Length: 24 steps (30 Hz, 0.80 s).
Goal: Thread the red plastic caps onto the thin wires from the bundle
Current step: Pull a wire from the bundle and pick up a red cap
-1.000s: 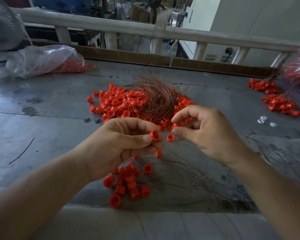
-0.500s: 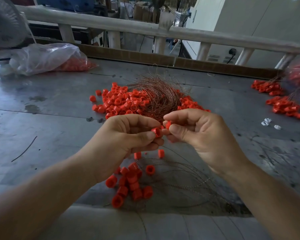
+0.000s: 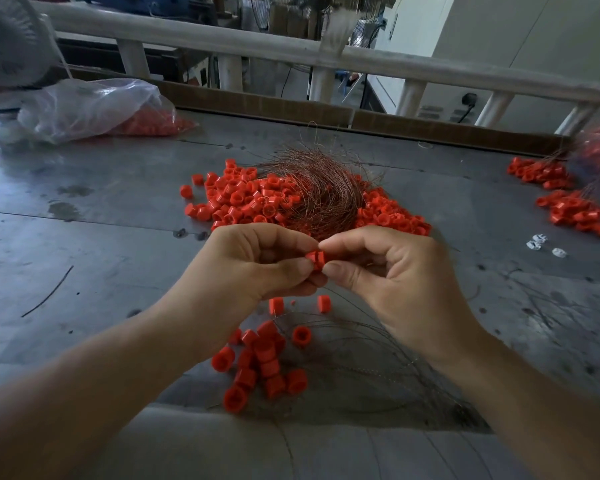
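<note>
we see two bare hands meeting above a grey metal table [image 3: 101, 237]. the left hand [image 3: 257, 268] and the right hand [image 3: 388, 278] each pinch, thumb against forefinger, the same small red plastic cap [image 3: 316, 259] held between them at the centre. it may be two caps pressed end to end; we cannot tell. no wire shows at the cap itself. we judge this to be the threading step, and the next move calls for one hand to hold the cap still while a fine wire tip is fed through its bore. at 12 o'clock, one bundle of thin copper-coloured wires [image 3: 323, 195] lies over a heap of loose red caps [image 3: 243, 199], too many to count. at 6 o'clock sit roughly fifteen caps [image 3: 260, 368], with two more just under the hands. at 3 o'clock are two further heaps [image 3: 575, 209] and three small white pieces [image 3: 537, 241]. at 10 o'clock lies one clear plastic bag [image 3: 90, 109].
</note>
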Motion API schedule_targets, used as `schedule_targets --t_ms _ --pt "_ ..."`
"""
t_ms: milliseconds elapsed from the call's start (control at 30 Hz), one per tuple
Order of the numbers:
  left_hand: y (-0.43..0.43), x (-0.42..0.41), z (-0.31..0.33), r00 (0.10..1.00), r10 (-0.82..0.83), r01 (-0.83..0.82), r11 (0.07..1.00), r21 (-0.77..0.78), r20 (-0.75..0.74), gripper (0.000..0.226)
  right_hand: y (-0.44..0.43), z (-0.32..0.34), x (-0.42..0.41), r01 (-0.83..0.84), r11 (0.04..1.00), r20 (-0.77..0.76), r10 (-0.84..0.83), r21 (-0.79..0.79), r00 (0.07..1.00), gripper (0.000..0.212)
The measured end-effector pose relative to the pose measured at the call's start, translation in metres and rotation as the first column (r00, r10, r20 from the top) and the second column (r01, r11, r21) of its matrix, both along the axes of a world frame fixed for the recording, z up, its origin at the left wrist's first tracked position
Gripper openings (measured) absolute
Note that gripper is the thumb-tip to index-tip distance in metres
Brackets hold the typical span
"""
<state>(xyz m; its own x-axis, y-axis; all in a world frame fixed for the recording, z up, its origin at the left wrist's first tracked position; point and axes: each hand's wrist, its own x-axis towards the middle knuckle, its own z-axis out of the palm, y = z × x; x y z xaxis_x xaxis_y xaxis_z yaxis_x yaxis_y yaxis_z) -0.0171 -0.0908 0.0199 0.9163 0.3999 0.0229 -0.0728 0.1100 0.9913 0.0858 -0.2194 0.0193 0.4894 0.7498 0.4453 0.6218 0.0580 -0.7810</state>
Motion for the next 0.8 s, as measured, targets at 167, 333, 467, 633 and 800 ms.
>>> schedule_targets --t_ms 167,333,467,633,800 --pt "-0.0010 -0.0002 -0.0003 1.000 0.015 -0.015 1.000 0.027 -0.001 0.017 0.0009 -0.0003 -0.0003 0.045 0.999 0.100 -0.046 0.003 0.994 0.025" --pt "-0.0017 -0.0006 0.0005 1.000 0.020 -0.019 0.996 0.084 -0.012 0.018 -0.0002 -0.0030 -0.0004 0.052 0.999 0.149 -0.054 0.014 0.987 0.021" --pt "-0.0007 -0.0026 0.0007 0.998 -0.020 0.022 0.999 0.039 -0.053 0.023 0.0000 -0.0038 -0.0013 0.050 0.999 0.161 -0.053 0.023 0.986 0.020" --pt "-0.0014 -0.0025 0.0007 0.997 -0.050 0.047 0.997 -0.057 -0.061 0.019 -0.0006 -0.0029 -0.0040 0.027 0.999 0.117 -0.032 0.047 0.993 0.018" --pt "-0.0044 -0.0056 -0.0008 0.998 -0.046 0.043 0.998 -0.051 -0.052 0.019 -0.0022 -0.0061 -0.0052 0.053 0.997 0.116 -0.059 0.051 0.992 0.016"
